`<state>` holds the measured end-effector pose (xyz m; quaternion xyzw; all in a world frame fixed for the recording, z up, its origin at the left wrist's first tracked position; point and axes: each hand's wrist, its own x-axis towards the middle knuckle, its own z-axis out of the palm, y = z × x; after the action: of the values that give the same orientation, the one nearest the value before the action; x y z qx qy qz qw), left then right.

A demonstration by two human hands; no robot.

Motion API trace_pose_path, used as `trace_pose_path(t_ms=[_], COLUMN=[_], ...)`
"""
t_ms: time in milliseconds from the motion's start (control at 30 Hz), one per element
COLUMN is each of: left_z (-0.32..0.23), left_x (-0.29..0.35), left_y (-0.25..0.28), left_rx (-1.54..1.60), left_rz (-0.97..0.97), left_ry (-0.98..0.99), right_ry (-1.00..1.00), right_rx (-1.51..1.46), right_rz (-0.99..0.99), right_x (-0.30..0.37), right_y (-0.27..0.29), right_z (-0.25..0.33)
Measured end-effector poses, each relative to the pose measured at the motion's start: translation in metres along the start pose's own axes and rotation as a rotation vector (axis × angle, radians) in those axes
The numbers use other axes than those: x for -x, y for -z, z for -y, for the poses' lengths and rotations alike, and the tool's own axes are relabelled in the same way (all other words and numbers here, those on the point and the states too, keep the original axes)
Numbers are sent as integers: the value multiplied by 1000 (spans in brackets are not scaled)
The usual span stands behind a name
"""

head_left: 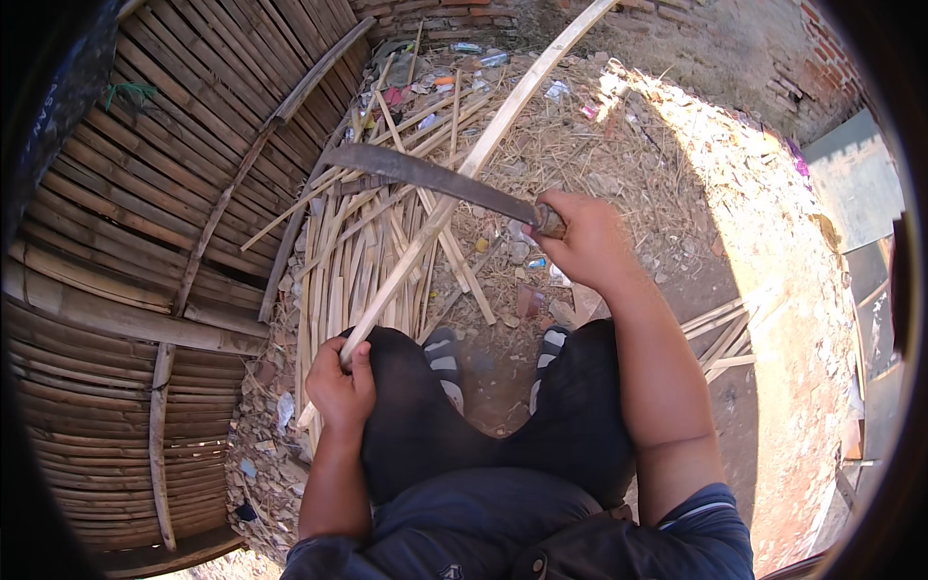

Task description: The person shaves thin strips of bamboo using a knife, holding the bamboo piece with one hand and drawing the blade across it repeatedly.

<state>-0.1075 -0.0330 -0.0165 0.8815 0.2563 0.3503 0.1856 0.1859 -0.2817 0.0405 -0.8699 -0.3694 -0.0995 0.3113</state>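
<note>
My left hand (338, 387) is closed around the lower end of a long pale bamboo strip (411, 256), beside my left knee. The strip slants up and away to the right, past the top edge of the view. In my right hand (583, 240) is the handle of a machete (416, 172), its dark, slightly curved blade pointing left. The blade crosses over the strip about midway along it; whether they touch I cannot tell. Beneath the blade lies a pile of split bamboo strips (362, 266) on the ground.
A bamboo slat wall (106, 232) rises at the left, and a brick wall (696, 48) stands at the far side. Litter and wood shavings (599, 145) cover the ground ahead. More bamboo pieces (725, 333) lie right of my right arm. My sandalled feet (445, 362) are below.
</note>
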Motion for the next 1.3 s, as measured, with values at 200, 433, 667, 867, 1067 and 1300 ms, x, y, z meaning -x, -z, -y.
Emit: trace_pose_path(t_ms=[200, 433, 667, 867, 1067, 1300], left_z=[-1, 0, -1, 0, -2, 1], left_x=[-2, -1, -1, -1, -1, -1], left_y=[-3, -3, 0, -4, -2, -3], left_rx=[-7, -26, 0, -14, -32, -9], left_rz=[-13, -18, -23, -17, -17, -38], left_ry=[-26, -46, -18, -45, -24, -24], right_ry=[-149, 339, -67, -185, 227, -45], right_rx=[-56, 54, -30, -112, 39, -39], right_rz=[-134, 256, -27, -40, 236, 31], right_x=[-7, 9, -4, -6, 10, -1], right_y=[2, -12, 7, 8, -8, 0], right_z=[-13, 23, 3, -12, 25, -1])
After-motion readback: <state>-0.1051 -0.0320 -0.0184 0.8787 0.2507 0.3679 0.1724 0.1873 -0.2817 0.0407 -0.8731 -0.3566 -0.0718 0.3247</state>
